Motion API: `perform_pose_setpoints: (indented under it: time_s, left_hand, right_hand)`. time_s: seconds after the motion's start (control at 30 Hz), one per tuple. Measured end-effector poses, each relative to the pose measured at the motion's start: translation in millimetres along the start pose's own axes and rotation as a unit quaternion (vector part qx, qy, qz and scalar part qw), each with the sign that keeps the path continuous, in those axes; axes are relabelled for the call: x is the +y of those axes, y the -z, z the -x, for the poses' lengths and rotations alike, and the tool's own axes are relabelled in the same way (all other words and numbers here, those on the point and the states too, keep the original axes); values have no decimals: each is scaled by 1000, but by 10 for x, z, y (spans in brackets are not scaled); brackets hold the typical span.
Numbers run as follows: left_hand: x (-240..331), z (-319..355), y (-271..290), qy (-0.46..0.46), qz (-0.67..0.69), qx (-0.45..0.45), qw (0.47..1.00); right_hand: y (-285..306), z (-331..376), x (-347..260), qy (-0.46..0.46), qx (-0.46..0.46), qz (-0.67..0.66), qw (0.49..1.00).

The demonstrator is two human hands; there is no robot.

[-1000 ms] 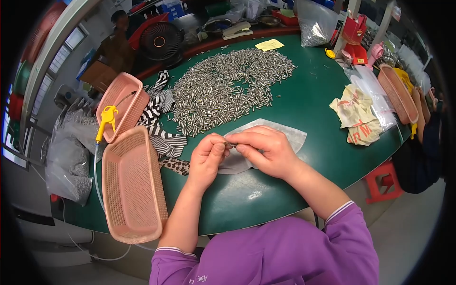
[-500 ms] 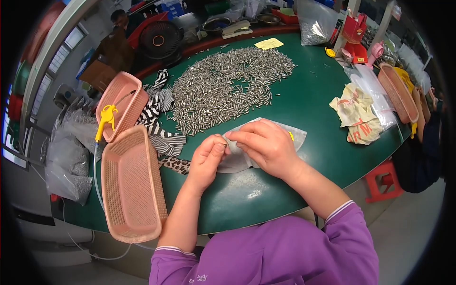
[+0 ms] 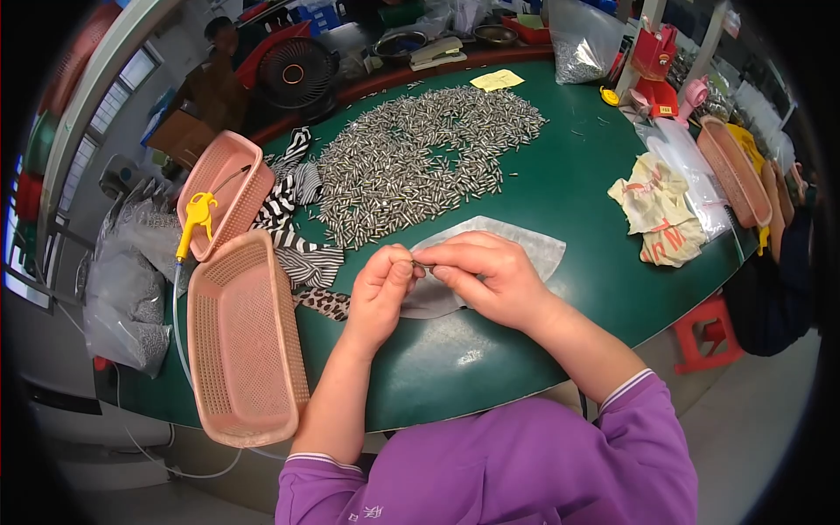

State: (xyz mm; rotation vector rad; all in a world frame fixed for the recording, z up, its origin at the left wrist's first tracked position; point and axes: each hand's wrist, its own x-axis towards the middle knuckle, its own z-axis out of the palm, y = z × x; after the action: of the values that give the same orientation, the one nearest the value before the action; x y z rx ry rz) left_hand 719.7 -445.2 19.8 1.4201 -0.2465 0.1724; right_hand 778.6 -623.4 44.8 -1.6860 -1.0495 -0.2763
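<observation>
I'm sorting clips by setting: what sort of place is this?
Probably a factory workshop: a heap of small metal parts on a green table, with pink baskets and a yellow hose gun.

Green table under small metal pieces, yellow paper, grey sheet, striped cloth.

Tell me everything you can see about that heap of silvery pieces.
The heap is a broad, low spread of many small, slim, shiny pieces, metallic-looking, lying loose at mixed angles. It rests on the green table, which shows through gaps. Striped cloth lies along its left side; a yellow sheet, at its far edge.
</observation>
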Motion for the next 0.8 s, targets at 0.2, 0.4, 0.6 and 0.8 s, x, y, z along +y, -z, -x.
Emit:
perform_pose_setpoints:
  time_s: [0.2,0.4,0.6,0.8]
  left_hand:
    - [-1,6,-3,1,-4,-1,1000]
    - [-9,7,-11,-4,-8,0,1000]
    - [5,3,-3,12,-31,-7,999]
    - [13,10,-24,8,-5,-17,1000]
  right_hand:
    - [-1,-1,1,-13,-10,-19,1000]
    - [-8,7,0,-23,-13,-26,999]
    - [47,-7,-85,46,-10,137,989]
    - [72,-35,19,31,39,119,992]
